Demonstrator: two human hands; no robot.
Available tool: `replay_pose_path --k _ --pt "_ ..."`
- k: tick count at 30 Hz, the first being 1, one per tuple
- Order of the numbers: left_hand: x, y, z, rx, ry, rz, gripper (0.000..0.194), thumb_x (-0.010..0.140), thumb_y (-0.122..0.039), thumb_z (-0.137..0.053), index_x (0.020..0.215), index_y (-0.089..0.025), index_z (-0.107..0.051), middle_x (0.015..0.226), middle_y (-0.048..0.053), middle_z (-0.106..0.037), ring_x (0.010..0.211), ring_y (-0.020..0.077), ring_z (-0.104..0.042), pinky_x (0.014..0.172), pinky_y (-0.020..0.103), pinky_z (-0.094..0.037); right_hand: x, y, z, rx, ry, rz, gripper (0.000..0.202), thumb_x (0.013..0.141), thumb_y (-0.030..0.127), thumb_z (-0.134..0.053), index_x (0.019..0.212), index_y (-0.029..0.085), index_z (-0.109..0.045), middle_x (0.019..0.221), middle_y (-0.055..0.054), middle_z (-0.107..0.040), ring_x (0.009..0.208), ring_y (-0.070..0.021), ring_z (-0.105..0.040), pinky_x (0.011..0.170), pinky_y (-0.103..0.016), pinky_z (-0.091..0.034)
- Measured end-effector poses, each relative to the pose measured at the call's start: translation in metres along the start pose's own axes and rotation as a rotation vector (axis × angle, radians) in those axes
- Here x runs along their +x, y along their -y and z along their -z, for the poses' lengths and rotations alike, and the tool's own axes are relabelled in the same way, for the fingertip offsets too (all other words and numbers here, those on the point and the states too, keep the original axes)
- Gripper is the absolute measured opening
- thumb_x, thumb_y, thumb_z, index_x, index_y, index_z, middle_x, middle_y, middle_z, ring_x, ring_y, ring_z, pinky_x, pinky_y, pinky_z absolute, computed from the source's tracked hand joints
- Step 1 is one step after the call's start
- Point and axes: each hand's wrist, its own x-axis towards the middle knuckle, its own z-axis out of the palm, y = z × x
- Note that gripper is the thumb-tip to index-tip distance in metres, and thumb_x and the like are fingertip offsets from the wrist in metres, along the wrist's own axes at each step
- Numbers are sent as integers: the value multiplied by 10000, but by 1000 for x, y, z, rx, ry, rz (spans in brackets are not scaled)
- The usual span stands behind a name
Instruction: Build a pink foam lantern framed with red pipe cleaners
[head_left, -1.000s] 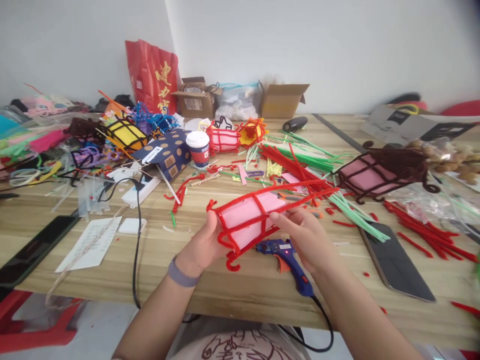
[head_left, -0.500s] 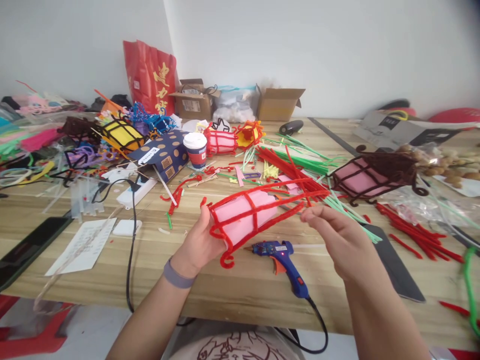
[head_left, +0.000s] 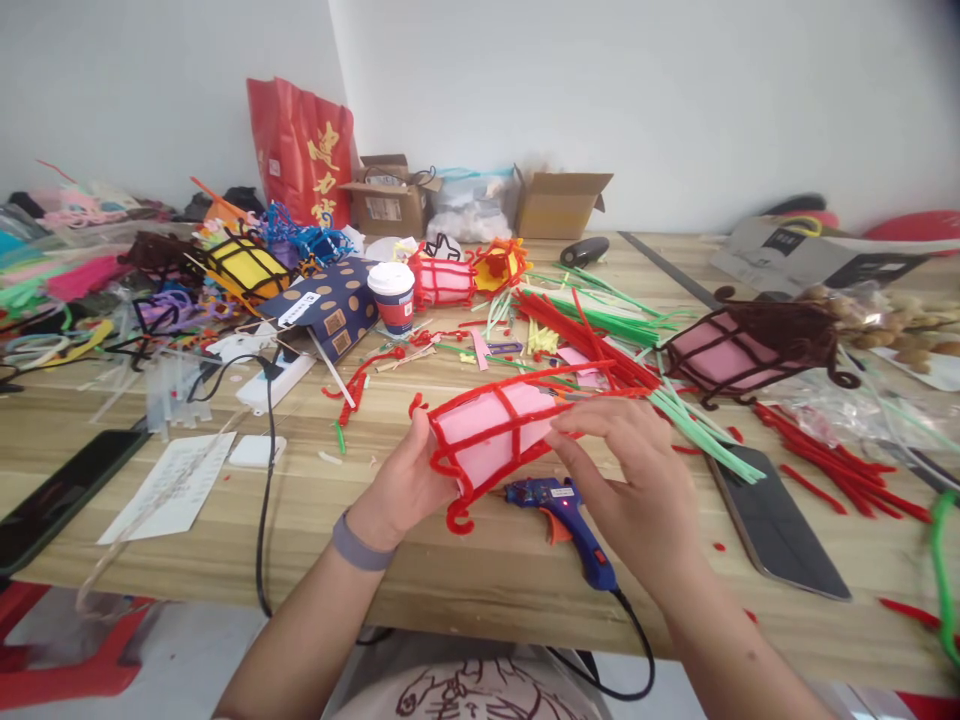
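A small lantern (head_left: 487, 450) of red pipe cleaners with pink panels hangs tilted over the table, its long loose struts reaching right. My left hand (head_left: 409, 475) grips its curled end from below, the thumb on the near edge. Thumb and forefinger of my right hand (head_left: 626, 470) close around the lantern's frame beside the right edge of the pink panel; the fingers hide that spot in part. Below the lantern lies a blue hot glue gun (head_left: 566, 525) with an orange trigger, its nozzle pointing left. A lit dot shows on its side.
Red pipe cleaners (head_left: 577, 340) and green ones (head_left: 634, 315) lie behind the lantern. A brown lantern (head_left: 739, 350) sits at right, above a dark phone (head_left: 784, 530). A lidded paper cup (head_left: 394, 300) stands at centre back. A black cable (head_left: 264, 500) crosses the left side.
My right hand has slid left along the lantern, from the tips of its struts to beside the pink panel. My left hand keeps its hold, with the lantern shifted slightly right.
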Motion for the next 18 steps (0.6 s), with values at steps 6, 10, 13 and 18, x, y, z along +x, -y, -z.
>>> replay_pose_path --k 6,10,13,18 --pt "-1 1 2 11 17 26 596 874 -640 -515 1220 -177 -662 1227 113 -706 1340 320 -492 1136 498 -348 7 1 -17 -12 50 6 123 913 194 -599 860 235 -703 866 -43 -697 823 -221 -595 739 -370 -397" --pt "-2 1 -1 42 39 17 558 837 -626 -586 1169 -190 -691 1193 102 -722 1345 328 -484 1139 496 -347 7 0 -17 -38 86 6 137 911 198 -589 842 233 -702 854 -48 -687 823 -226 -582 730 -371 -393" --pt "-2 2 -4 74 64 -1 571 830 -628 -592 1188 -193 -684 1213 104 -712 1361 329 -463 1148 494 -335 8 2 -14 -72 105 25 142 904 189 -577 827 226 -690 822 -48 -678 816 -228 -574 717 -367 -381" --pt "-6 6 -6 150 64 -23 545 850 -625 -559 1196 -223 -683 1246 85 -697 1368 307 -457 1152 484 -328 7 4 -10 -125 122 57 140 882 164 -595 789 228 -678 756 -28 -656 769 -212 -560 701 -354 -343"
